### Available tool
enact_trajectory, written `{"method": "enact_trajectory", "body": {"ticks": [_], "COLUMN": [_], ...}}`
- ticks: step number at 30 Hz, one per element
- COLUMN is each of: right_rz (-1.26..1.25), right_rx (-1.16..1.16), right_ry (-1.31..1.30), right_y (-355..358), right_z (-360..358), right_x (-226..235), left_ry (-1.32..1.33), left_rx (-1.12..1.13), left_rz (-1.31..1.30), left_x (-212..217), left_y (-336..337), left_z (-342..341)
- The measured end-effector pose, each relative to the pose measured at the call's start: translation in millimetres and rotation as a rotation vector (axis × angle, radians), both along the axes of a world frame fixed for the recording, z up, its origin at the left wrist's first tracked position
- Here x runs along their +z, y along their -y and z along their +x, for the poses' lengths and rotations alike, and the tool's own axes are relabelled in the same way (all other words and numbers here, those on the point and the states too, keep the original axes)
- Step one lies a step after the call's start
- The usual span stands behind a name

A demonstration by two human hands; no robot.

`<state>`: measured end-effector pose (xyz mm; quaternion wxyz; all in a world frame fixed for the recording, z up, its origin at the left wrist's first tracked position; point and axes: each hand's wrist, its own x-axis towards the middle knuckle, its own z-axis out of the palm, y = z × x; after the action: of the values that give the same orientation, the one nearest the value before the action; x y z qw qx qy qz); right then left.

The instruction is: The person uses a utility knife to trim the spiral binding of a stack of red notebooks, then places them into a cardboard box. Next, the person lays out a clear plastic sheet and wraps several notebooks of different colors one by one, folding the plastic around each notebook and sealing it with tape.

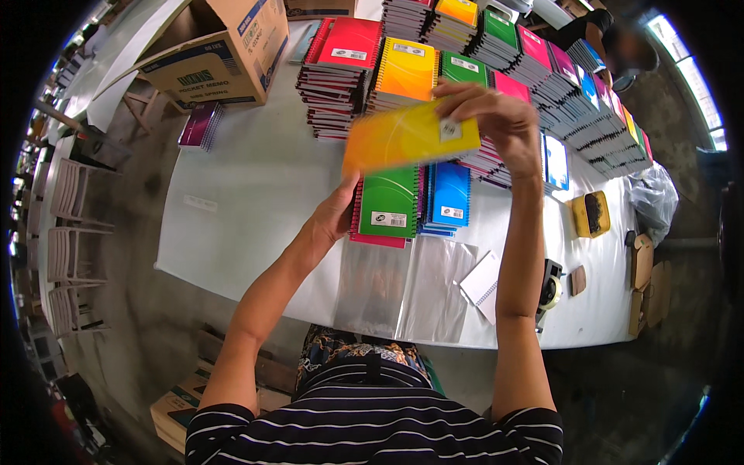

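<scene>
My right hand [500,124] grips a yellow-orange spiral notebook [415,138] by its right end, fingers over the top edge. The notebook is tilted in the air and blurred by motion. Below it, a green notebook [387,203] lies on top of a small pile, with a pink cover showing under its near edge. My left hand [337,208] is against the left side of that pile, its thumb close to the yellow notebook's lower left corner; its other fingers are mostly hidden. Right beside the green notebook sits a pile topped by a blue notebook [449,194].
Tall notebook stacks, one topped red [349,43], line the table's far side. An open cardboard box [232,62] stands far left by a purple notebook [201,128]. Clear plastic sleeves [403,287], a white notepad [482,283], a tape dispenser [549,291] and a yellow container [583,217] lie nearer. Another person [628,54] is far right.
</scene>
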<state>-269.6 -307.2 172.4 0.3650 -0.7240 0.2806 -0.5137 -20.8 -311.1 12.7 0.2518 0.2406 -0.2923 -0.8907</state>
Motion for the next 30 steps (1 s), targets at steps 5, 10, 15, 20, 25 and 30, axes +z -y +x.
{"method": "enact_trajectory", "body": {"ticks": [5, 10, 15, 20, 25, 30], "right_rz": [0.115, 0.265, 0.934, 0.939, 0.977, 1.140], "right_rx": [0.098, -0.489, -1.077, -1.105, -0.958, -0.895], "right_ry": [-0.201, -0.292, -1.063, -0.992, -1.043, -1.304], "right_y": [-13, -90, -264, -331, -306, -303], "right_z": [10, -20, -93, -78, -104, -119], "right_x": [-83, -99, -178, -240, -243, -220], "left_ry": [-0.120, -0.179, -0.392, -0.383, -0.262, -0.259], "left_rx": [-0.104, -0.171, -0.168, -0.162, -0.087, -0.090], "left_rz": [0.119, 0.193, 0.394, 0.405, 0.377, 0.289], "left_x": [20, -2, -19, -5, -17, 1], "left_y": [-17, -41, -57, -68, -77, -88], "left_z": [-6, 2, -13, -34, -42, -47]}}
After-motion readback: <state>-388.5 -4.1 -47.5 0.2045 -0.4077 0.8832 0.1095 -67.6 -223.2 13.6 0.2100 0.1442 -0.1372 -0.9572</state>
